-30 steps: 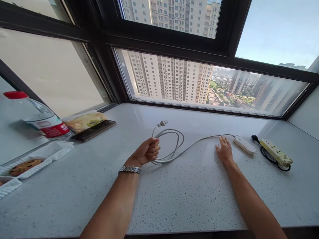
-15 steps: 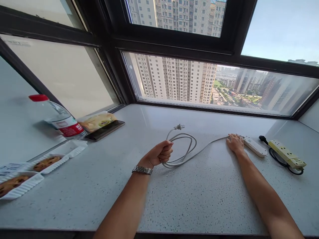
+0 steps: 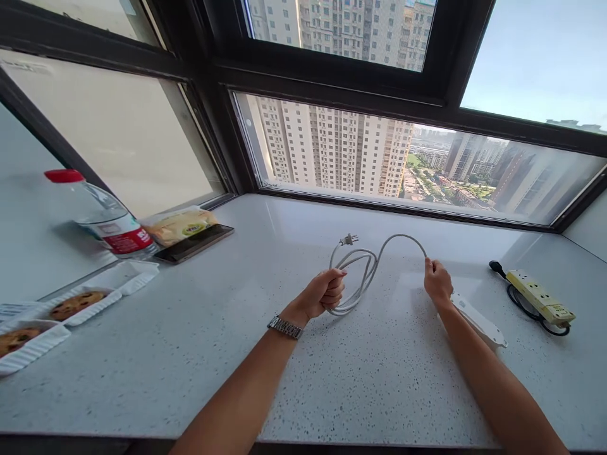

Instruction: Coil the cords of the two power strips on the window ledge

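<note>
My left hand (image 3: pixel 325 292) is closed around a coil of grey-white cable (image 3: pixel 360 272) just above the speckled sill (image 3: pixel 332 373). The cable's plug (image 3: pixel 348 239) sticks out at the far end of the coil. From there the cable arcs up and over to my right hand (image 3: pixel 437 281), which pinches it near the white power strip (image 3: pixel 478 321). That strip lies on the sill, partly hidden behind my right forearm. A metal watch sits on my left wrist.
A yellow power strip (image 3: pixel 540 297) with a black cord lies at the right. At the left are a red-capped water bottle (image 3: pixel 102 218), a snack packet on a dark tablet (image 3: pixel 190 234) and white trays of cookies (image 3: pixel 71 306). Windows enclose the sill.
My right hand went from lying flat beside the white strip to gripping the cable and lifting it into an arc. The strip slid nearer. My left hand kept hold of the coil.
</note>
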Demonstrator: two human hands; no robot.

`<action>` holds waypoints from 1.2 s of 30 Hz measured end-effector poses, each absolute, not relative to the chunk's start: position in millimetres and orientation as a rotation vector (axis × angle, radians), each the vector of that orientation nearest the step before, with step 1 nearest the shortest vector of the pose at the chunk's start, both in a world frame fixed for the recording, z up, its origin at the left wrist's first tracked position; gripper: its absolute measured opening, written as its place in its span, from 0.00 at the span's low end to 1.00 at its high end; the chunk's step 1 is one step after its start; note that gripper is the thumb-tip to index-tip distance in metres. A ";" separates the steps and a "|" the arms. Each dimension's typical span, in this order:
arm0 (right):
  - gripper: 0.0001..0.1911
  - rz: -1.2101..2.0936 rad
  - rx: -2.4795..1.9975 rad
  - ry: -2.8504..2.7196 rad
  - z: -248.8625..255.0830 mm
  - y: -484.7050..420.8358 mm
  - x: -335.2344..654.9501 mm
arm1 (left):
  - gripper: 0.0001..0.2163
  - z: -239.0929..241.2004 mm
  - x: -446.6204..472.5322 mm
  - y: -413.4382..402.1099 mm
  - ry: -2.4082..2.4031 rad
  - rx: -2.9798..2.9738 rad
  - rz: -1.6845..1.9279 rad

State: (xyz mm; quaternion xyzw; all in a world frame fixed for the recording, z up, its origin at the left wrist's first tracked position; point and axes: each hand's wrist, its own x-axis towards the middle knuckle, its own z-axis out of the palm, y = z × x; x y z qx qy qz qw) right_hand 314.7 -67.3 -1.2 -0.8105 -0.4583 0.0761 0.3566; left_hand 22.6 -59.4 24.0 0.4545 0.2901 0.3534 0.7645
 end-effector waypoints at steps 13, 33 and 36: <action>0.16 0.288 -1.374 -1.581 -23.3 -121.5 205.3 | 0.27 11.1 48.6 -64.2 0.622 0.824 0.914; 0.09 0.138 -1.306 -2.184 -17.8 -133.3 189.2 | 0.26 11.0 59.8 -65.3 0.678 0.740 1.126; 0.11 0.165 -1.324 -2.162 -18.0 -133.1 189.2 | 0.27 12.3 60.4 -66.6 0.572 0.733 1.150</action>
